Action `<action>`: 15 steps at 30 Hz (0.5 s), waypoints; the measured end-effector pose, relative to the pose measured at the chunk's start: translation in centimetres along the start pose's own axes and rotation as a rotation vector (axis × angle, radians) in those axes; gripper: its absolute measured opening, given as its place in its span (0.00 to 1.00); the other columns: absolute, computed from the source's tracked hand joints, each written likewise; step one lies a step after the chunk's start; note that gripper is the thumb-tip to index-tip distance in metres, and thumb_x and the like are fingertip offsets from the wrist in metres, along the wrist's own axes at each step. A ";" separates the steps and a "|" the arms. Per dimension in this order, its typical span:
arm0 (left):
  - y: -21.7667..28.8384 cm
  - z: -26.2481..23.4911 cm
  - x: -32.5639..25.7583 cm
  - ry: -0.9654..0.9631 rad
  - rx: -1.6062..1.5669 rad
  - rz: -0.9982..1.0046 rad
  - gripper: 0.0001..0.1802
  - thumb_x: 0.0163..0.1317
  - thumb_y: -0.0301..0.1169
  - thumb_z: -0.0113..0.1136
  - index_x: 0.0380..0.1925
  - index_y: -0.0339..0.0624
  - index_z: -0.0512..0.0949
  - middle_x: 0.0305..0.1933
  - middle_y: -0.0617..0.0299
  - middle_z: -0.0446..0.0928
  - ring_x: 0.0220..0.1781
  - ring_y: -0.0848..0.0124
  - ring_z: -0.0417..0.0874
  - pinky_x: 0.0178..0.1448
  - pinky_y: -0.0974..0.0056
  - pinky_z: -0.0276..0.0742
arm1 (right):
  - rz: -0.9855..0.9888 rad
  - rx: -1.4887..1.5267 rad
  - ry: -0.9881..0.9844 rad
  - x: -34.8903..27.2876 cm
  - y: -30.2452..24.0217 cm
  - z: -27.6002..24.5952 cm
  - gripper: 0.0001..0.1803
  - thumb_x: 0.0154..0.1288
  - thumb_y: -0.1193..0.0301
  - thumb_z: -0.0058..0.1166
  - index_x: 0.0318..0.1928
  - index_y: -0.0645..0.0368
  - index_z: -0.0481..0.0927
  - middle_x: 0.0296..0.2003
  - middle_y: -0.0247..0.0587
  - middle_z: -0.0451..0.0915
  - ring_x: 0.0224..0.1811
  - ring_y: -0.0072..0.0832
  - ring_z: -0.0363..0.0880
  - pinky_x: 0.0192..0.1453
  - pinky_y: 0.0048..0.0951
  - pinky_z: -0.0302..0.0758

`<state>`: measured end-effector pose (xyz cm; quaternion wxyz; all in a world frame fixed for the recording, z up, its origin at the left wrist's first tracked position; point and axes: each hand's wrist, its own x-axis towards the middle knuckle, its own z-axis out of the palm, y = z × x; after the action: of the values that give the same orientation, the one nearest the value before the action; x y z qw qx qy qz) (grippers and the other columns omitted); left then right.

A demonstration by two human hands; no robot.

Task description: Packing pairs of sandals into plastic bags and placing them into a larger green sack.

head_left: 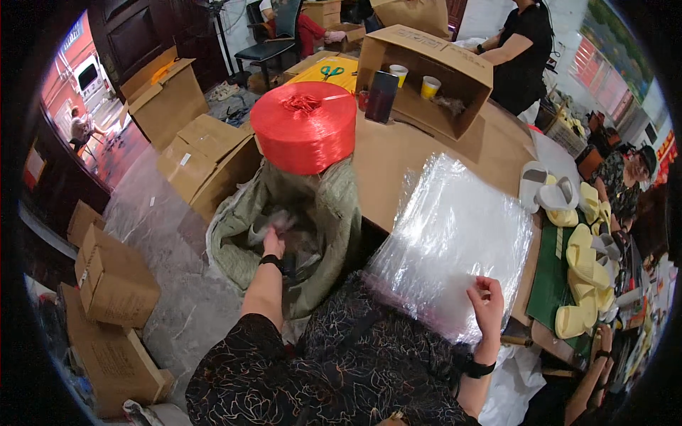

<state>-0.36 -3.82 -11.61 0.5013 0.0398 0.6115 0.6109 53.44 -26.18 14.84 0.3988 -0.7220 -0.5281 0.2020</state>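
Note:
My left hand (273, 243) reaches down into the mouth of a green woven sack (334, 245). Its fingers are smeared by motion, beside greyish, clear-plastic-wrapped things (304, 252) inside. Whether it grips any of them I cannot tell. Over the near right part of a stack of shiny clear plastic bags (455, 227) is my right hand (487, 302), its fingers loosely bent and apart, nothing held. Whether it touches the top bag is unclear. A big roll of red plastic twine (303, 131) stands at the sack's far side, next to the table edge.
Yellow and grey slippers (584, 263) line the table's right side on a green mat (547, 273). An open carton (426, 78) with cups, a dark phone (381, 97) and teal scissors (331, 72) lie farther back. Cartons (114, 277) stand on the floor at left. Other people work around the table.

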 end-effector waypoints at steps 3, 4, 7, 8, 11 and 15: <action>4.9 -1.8 -2.6 -0.176 0.100 -0.074 0.49 0.65 0.71 0.33 0.72 0.43 0.57 0.33 0.59 0.77 0.29 0.65 0.77 0.33 0.54 0.73 | -0.049 0.011 -0.019 0.8 0.6 0.6 0.19 0.54 0.72 0.66 0.46 0.60 0.78 0.41 0.41 0.79 0.43 0.33 0.78 0.45 0.31 0.73; 6.4 2.3 -6.5 -0.209 0.422 -0.083 0.51 0.64 0.73 0.29 0.71 0.41 0.59 0.41 0.54 0.82 0.35 0.62 0.82 0.38 0.50 0.75 | -0.054 -0.026 0.053 -0.3 1.2 -0.1 0.19 0.54 0.72 0.66 0.46 0.61 0.78 0.41 0.41 0.79 0.43 0.34 0.78 0.45 0.31 0.73; 8.9 1.7 -9.3 -0.269 0.896 -0.023 0.45 0.64 0.69 0.36 0.60 0.39 0.68 0.42 0.50 0.82 0.40 0.58 0.83 0.43 0.52 0.76 | -0.043 -0.012 0.027 0.1 0.6 -0.1 0.19 0.53 0.72 0.67 0.46 0.61 0.78 0.41 0.43 0.78 0.44 0.35 0.78 0.46 0.32 0.74; 9.0 2.5 -9.8 -0.325 1.143 0.009 0.42 0.64 0.67 0.40 0.54 0.37 0.73 0.42 0.48 0.82 0.43 0.56 0.83 0.46 0.53 0.77 | -0.030 -0.014 0.049 -0.1 0.5 -0.2 0.19 0.53 0.72 0.67 0.46 0.61 0.78 0.41 0.43 0.78 0.44 0.35 0.78 0.46 0.32 0.74; 8.6 6.0 -12.5 -0.428 1.730 0.259 0.35 0.63 0.60 0.49 0.37 0.34 0.83 0.39 0.42 0.82 0.44 0.50 0.84 0.48 0.53 0.78 | -0.050 -0.021 0.020 0.1 0.1 -0.3 0.20 0.53 0.70 0.68 0.47 0.62 0.78 0.40 0.45 0.78 0.45 0.37 0.78 0.48 0.35 0.76; 13.3 12.1 -23.3 -0.444 1.632 0.776 0.24 0.64 0.48 0.54 0.31 0.35 0.82 0.35 0.45 0.83 0.39 0.47 0.83 0.43 0.50 0.77 | -0.172 -0.095 0.056 0.7 1.1 0.5 0.22 0.51 0.67 0.69 0.46 0.61 0.79 0.40 0.42 0.76 0.43 0.36 0.76 0.47 0.34 0.74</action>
<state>11.69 -7.35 14.99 0.1843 0.6977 0.6857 0.0949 53.98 -25.50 13.71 0.3945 -0.6974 -0.5858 0.1217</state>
